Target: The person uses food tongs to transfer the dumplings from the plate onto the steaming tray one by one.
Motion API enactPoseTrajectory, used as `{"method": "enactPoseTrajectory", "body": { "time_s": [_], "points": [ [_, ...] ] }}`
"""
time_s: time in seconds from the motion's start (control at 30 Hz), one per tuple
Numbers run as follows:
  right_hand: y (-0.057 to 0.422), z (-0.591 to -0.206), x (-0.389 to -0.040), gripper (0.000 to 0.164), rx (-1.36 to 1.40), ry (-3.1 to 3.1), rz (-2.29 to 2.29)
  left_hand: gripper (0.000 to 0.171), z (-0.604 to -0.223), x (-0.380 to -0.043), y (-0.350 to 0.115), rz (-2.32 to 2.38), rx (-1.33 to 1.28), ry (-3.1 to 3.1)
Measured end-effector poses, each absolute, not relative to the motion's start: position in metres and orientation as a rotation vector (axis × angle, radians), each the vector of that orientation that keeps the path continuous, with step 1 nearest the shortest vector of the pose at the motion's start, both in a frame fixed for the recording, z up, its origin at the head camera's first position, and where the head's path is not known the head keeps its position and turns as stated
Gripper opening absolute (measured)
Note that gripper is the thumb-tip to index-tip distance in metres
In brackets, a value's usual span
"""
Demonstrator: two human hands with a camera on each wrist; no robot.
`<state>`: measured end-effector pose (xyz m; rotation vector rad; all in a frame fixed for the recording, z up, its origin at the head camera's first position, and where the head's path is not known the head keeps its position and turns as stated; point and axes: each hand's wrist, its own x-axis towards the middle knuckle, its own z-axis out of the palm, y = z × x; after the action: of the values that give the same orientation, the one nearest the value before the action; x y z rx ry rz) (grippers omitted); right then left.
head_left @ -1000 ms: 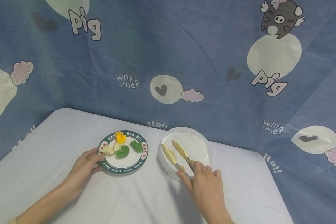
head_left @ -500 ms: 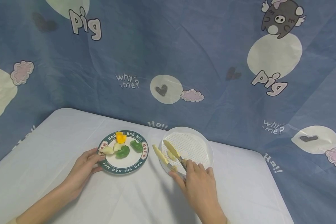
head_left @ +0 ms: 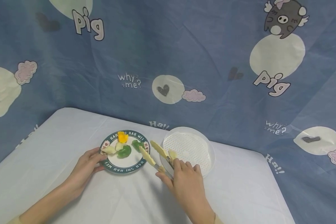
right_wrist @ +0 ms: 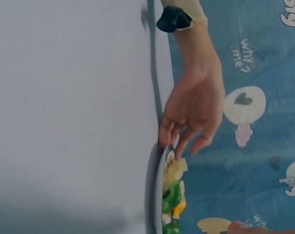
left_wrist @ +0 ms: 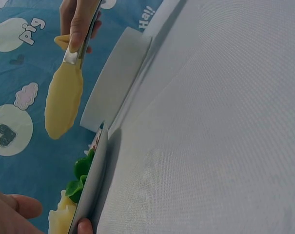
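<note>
My left hand (head_left: 85,166) grips the left rim of a round plate (head_left: 120,170) with a green lettered border, thumb above and fingers beneath. On the plate lie two shiny green pieces (head_left: 124,151), pale yellow pieces (head_left: 109,150) and an orange-yellow piece (head_left: 122,137); their kind is unclear. My right hand (head_left: 184,186) holds metal tongs (head_left: 148,155) with yellow tips, which stand apart with nothing visible between them. The tips are over the gap between the plate and a white round perforated tray (head_left: 210,155). A pale yellow piece (head_left: 172,154) shows in the tray behind the tongs.
A white cloth covers the table (head_left: 235,186). Behind it hangs a blue printed curtain (head_left: 212,109), close to the far sides of plate and tray. The high tray wall (left_wrist: 118,78) shows in the left wrist view.
My right hand has moved left with the tongs, from over the tray toward the plate's right edge. The pale yellow piece has stayed in the tray. My left hand keeps its hold.
</note>
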<state>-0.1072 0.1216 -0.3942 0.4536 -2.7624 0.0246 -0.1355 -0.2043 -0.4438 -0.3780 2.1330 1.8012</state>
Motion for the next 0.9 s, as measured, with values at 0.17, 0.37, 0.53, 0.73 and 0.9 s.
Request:
{"method": "enactPoseTrajectory", "body": {
  "time_s": [0.17, 0.37, 0.53, 0.73, 0.9],
  "points": [
    [0.110, -0.398, -0.110, 0.060, 0.478, -2.772, 0.028, 0.085, -0.443, -0.135, -0.204, 1.809, -0.367, 2.131],
    [0.099, -0.405, -0.115, 0.059, 0.486, -2.754, 0.011, 0.086, -0.443, -0.135, -0.204, 1.791, -0.370, 2.138],
    [0.091, -0.413, -0.124, 0.057, 0.490, -2.721, -0.024, 0.086, -0.443, -0.136, -0.205, 1.792, -0.373, 2.142],
    [0.082, -0.426, -0.133, 0.058, 0.494, -2.653, -0.083, 0.086, -0.444, -0.136, -0.204, 1.778, -0.379, 2.143],
    [0.077, -0.432, -0.136, 0.058, 0.494, -2.607, -0.092, 0.086, -0.444, -0.136, -0.204, 1.783, -0.377, 2.140]
  ]
}}
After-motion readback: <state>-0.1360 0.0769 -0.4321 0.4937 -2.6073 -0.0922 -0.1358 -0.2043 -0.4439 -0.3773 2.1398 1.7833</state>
